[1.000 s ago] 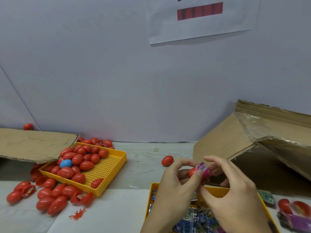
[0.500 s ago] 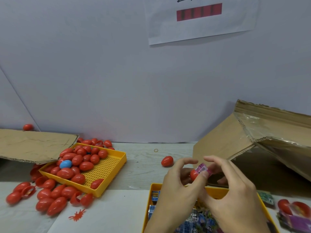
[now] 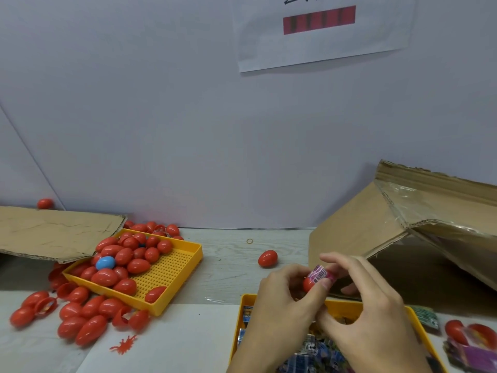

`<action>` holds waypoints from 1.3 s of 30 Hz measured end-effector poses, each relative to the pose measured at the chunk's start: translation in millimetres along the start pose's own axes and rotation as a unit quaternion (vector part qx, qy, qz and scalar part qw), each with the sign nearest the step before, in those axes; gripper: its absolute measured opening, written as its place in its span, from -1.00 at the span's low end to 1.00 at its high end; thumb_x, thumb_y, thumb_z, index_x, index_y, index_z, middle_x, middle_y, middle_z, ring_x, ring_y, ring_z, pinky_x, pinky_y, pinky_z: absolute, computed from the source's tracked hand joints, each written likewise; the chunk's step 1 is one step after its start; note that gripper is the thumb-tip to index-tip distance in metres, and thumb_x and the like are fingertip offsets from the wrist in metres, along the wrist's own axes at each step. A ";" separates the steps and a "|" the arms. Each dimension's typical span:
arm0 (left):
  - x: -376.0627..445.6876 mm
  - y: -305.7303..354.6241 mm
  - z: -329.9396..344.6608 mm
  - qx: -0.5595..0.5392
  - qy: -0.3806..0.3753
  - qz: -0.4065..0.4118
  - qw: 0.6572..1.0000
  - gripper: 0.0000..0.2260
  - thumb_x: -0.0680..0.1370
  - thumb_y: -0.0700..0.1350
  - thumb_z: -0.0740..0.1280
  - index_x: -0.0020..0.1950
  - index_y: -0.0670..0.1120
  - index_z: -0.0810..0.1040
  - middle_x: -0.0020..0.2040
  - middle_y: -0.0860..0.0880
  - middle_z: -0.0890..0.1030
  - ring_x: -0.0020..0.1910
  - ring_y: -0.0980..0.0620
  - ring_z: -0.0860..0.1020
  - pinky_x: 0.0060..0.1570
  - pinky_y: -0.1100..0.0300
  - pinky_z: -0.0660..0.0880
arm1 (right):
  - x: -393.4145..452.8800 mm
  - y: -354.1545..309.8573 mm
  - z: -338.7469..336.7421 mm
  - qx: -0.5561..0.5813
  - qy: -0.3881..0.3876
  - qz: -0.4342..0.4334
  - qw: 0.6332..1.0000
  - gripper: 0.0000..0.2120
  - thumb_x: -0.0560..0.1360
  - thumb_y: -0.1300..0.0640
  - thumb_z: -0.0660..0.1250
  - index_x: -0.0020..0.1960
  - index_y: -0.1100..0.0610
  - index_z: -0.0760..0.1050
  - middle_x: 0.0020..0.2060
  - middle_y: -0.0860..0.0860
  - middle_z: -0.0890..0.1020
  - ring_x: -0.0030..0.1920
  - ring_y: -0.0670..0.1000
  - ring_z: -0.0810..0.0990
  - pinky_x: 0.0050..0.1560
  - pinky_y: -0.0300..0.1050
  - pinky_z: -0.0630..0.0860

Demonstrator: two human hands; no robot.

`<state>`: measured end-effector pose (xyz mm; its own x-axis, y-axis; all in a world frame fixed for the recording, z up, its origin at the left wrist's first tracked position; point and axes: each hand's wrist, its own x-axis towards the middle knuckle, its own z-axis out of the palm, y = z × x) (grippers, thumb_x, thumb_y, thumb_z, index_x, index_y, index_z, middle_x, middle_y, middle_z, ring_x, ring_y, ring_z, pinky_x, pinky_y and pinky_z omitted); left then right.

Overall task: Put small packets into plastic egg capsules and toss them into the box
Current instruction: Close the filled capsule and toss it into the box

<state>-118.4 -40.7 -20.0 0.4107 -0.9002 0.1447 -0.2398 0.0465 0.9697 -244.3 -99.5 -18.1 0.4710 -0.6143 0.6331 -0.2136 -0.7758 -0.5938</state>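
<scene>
Pale wall (image 3: 161, 130) rises behind one wooden table (image 3: 228, 251) bearing two cardboard boxes, right (image 3: 403, 224) and left (image 3: 53, 232), and two yellow trays, one (image 3: 185, 267) piled with red capsules, one (image 3: 338, 308) of packets. Compared with a second ago, the pink packet (image 3: 321, 274) sits deeper in the red capsule half (image 3: 308, 284). Left hand (image 3: 279, 308) pinches the capsule half; right hand (image 3: 376, 313) fingers curl onto the packet.

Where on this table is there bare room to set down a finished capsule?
Bare wood lies between the left yellow tray and the cardboard box, holding only a lone red capsule and a rubber band. The white sheet is open too. Loose capsules crowd the front left.
</scene>
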 end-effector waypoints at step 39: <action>-0.1 9.7 2.6 -0.087 -0.024 -0.004 0.996 -0.80 0.64 -0.07 0.27 0.00 -0.05 0.69 -0.07 -0.15 0.71 -0.18 -0.03 0.67 -0.01 -0.12 0.59 | 0.4 -2.5 -1.7 0.028 0.021 -0.004 0.999 -0.39 0.18 0.29 0.62 0.13 -0.11 0.55 -0.02 -0.22 0.57 -0.03 -0.23 0.56 -0.08 -0.48 0.47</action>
<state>-123.1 -41.3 -11.1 0.3675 -0.9206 0.1321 -0.0798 0.1103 0.9907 -245.1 -98.1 -15.5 0.4359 -0.6143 0.6577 -0.1608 -0.7723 -0.6146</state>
